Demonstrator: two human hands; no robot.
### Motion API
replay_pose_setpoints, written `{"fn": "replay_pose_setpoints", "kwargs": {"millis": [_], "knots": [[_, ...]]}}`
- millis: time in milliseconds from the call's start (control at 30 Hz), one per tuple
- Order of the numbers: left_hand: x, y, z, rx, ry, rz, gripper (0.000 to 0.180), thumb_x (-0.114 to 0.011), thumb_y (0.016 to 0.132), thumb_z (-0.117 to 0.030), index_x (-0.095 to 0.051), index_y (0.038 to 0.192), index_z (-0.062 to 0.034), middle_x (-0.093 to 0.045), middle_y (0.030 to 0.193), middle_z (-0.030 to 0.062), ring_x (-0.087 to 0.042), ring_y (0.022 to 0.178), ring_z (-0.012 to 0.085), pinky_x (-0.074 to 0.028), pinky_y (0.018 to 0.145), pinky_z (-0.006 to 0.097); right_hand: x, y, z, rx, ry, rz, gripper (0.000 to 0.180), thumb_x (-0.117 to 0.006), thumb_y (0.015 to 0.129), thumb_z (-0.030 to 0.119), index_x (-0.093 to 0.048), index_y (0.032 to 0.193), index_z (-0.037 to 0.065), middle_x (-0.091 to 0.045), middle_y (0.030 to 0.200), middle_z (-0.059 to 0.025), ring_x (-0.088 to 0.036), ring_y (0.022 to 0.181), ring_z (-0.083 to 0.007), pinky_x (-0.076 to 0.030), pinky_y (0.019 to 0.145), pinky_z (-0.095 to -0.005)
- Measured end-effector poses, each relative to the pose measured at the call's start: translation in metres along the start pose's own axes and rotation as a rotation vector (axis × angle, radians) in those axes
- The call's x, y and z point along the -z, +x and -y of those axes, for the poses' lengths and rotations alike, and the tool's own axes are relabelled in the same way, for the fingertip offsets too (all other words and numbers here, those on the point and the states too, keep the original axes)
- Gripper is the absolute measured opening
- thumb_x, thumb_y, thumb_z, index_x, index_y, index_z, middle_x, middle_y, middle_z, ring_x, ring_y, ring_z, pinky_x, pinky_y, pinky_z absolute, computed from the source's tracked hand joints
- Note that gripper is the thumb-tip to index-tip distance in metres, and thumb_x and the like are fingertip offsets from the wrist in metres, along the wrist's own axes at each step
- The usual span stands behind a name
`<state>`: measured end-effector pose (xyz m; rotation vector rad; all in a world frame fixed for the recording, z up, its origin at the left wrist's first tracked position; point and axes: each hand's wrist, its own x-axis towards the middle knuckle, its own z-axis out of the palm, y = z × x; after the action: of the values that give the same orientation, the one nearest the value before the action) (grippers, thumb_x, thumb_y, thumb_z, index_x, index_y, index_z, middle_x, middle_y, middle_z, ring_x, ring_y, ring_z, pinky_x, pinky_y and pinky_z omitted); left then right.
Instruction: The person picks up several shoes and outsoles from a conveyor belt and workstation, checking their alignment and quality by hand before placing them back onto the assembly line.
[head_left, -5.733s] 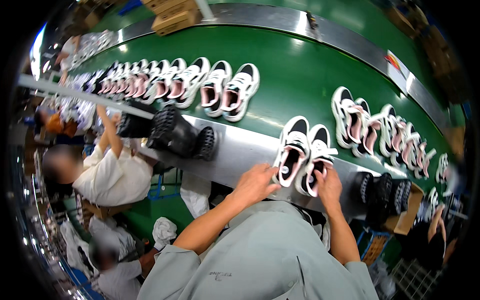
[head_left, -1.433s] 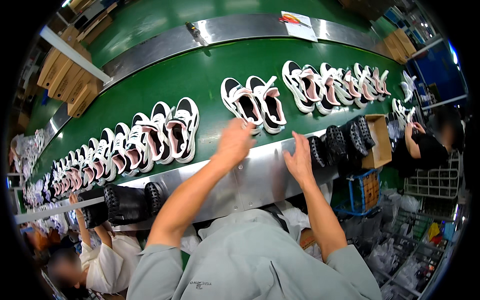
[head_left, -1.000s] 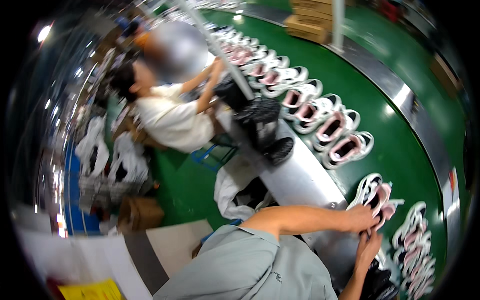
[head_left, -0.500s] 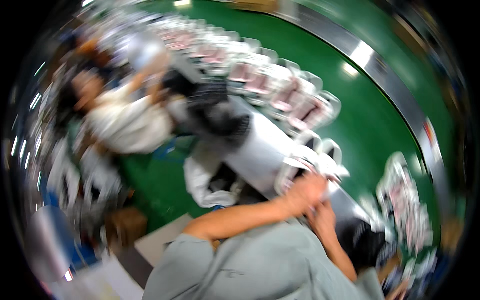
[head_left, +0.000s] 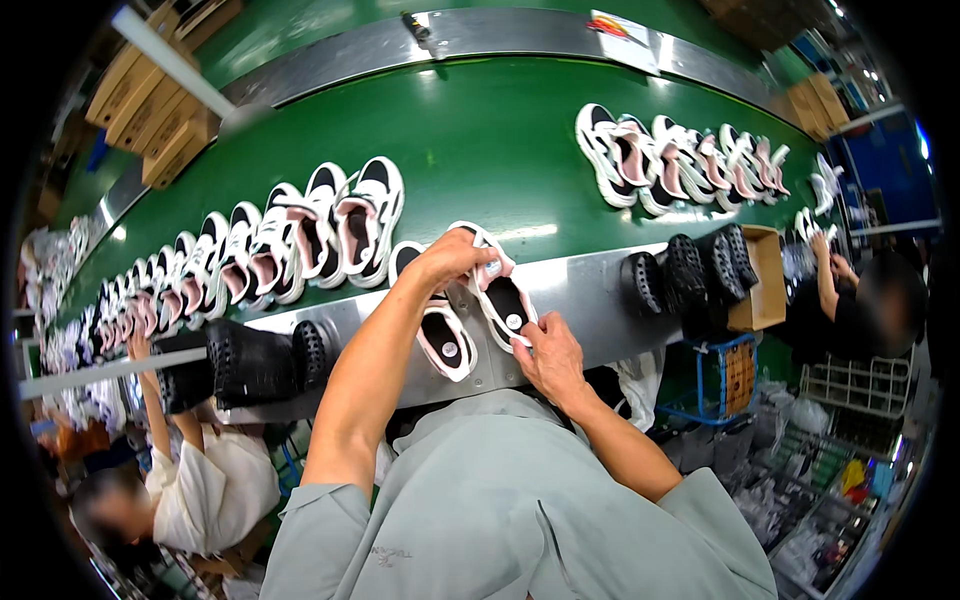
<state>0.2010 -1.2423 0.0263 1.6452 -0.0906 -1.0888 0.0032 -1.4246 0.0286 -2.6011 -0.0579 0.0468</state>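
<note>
Over the metal ledge is a white sneaker [head_left: 508,300] with a pink lining, a black insole and a round white sticker near its heel. My left hand [head_left: 452,260] grips it by the far, tongue end. At the heel, the fingers of my right hand [head_left: 552,358] are pinched on the rim. A second white sneaker [head_left: 443,338] lies on the ledge, just left of the held one, with the same kind of sticker inside. My left wrist and forearm cover part of its far end.
Rows of sneakers stand on the green conveyor belt [head_left: 480,140], left [head_left: 360,222] and right [head_left: 660,165]. Black ribbed blocks sit along the metal ledge [head_left: 600,310] on both sides. A cardboard box [head_left: 765,278] stands right. Co-workers [head_left: 215,490] are at both sides.
The view has swung round and sharpened from a blur. My hands were close together over the sneakers; now they are apart, one at each end of a single sneaker.
</note>
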Motion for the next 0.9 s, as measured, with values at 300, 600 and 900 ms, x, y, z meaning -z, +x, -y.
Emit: {"fn": "replay_pose_setpoints", "kwargs": {"millis": [300,600,900], "knots": [[-0.024,0.001,0.005,-0.057,0.064,-0.185,0.029,-0.063,0.093,-0.027,-0.078,0.097,-0.0030,-0.069,0.078,0.0075,-0.061,0.070,0.0151,-0.047,0.064,0.032,0.054,-0.024,-0.026,-0.198,0.332,-0.089,0.055,-0.076,0.087,0.031,-0.058,0.130,0.001,-0.061,0.118,-0.0207,-0.061,0.103,-0.0364,-0.052,0.084,-0.0438],[-0.052,-0.013,-0.001,-0.182,0.244,-0.357,0.027,-0.059,0.097,-0.026,-0.077,0.097,-0.0049,-0.072,0.083,0.0075,-0.060,0.072,0.0151,-0.049,0.068,0.031,0.237,-0.028,-0.209,-0.510,-0.559,-0.582,0.060,-0.067,0.094,0.042,-0.057,0.131,-0.004,-0.063,0.102,-0.0205,-0.061,0.099,-0.0376,-0.050,0.085,-0.0466],[-0.045,-0.011,0.001,-0.241,0.254,-0.276,0.029,-0.059,0.097,-0.028,-0.079,0.098,-0.0062,-0.070,0.075,0.0068,-0.060,0.068,0.0152,-0.049,0.066,0.032,0.249,-0.015,-0.177,-0.442,-0.588,-0.399,0.044,-0.069,0.092,0.042,-0.059,0.097,0.000,-0.065,0.092,-0.0208,-0.064,0.089,-0.0416,-0.052,0.076,-0.0495]]}}
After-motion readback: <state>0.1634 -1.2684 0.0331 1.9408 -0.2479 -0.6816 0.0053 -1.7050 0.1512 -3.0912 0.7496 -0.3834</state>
